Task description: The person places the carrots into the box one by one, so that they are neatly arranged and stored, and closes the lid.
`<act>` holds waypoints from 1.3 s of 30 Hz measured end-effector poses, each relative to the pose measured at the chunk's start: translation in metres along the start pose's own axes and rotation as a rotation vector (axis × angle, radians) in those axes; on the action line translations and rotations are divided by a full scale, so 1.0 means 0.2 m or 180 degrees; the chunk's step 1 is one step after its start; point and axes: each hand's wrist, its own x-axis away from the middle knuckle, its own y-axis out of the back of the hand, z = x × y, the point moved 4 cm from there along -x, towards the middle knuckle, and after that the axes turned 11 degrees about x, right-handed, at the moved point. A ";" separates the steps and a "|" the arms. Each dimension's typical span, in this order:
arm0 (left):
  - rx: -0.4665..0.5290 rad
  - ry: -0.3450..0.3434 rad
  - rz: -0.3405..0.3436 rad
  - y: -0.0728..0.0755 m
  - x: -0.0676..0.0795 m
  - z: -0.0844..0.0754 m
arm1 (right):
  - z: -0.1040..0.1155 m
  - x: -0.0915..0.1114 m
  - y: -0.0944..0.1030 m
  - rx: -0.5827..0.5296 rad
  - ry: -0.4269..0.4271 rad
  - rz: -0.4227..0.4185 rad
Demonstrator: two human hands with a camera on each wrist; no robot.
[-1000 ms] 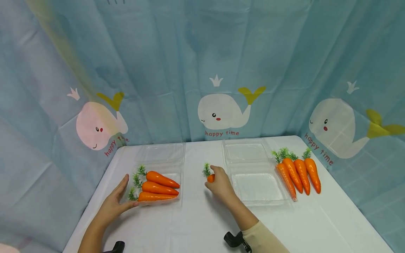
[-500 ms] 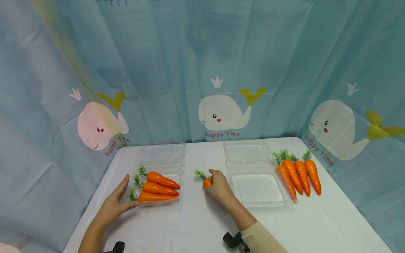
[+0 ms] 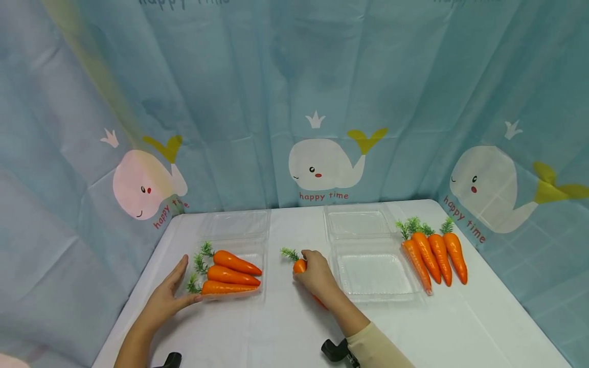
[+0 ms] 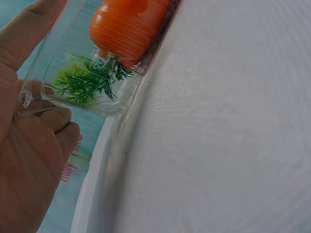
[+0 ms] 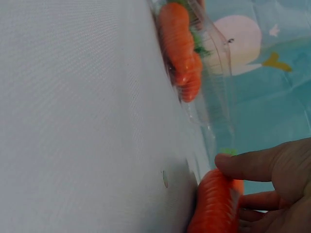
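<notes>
My right hand (image 3: pixel 316 276) grips a toy carrot (image 3: pixel 299 266) between thumb and fingers, low over the white table between two clear plastic boxes. Its leafy top points to the far left, and its tip shows below the palm. In the right wrist view the thumb presses the orange body of this carrot (image 5: pixel 214 206). My left hand (image 3: pixel 167 294) stands spread at the left clear box (image 3: pixel 264 255), with its thumb at the near left corner. Three carrots (image 3: pixel 232 275) lie side by side in that box, leaves to the left. The left wrist view shows the hand (image 4: pixel 29 155) beside the box's ribbed wall.
The right clear box (image 3: pixel 377 273) stands with its lid (image 3: pixel 359 221) folded back and holds nothing. Several carrots (image 3: pixel 434 258) lie in a row at its right, leaves pointing away. A blue whale-print curtain (image 3: pixel 239 102) surrounds the table (image 3: pixel 276 332).
My right hand has drawn the carrot slightly nearer and turned it, so its leaves now point more to the left and its tip shows. The left hand has stayed at the box.
</notes>
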 end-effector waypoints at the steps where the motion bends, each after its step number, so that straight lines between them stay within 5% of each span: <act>1: 0.0010 -0.0005 0.0002 0.00 0.00 0.00 | 0.00 0.00 0.00 0.0006 -0.0013 0.0003; 19: 0.0052 -0.0035 0.0002 0.00 0.01 -0.02 | 0.01 0.05 0.03 0.0271 -0.0081 0.0092; 28: 0.0108 -0.0061 -0.0014 0.00 0.00 -0.03 | 0.04 0.03 0.08 0.0028 0.0112 -0.0093; 39: 0.0078 -0.0059 -0.0007 0.00 0.00 -0.01 | 0.11 -0.02 0.15 -0.0342 0.0222 0.0018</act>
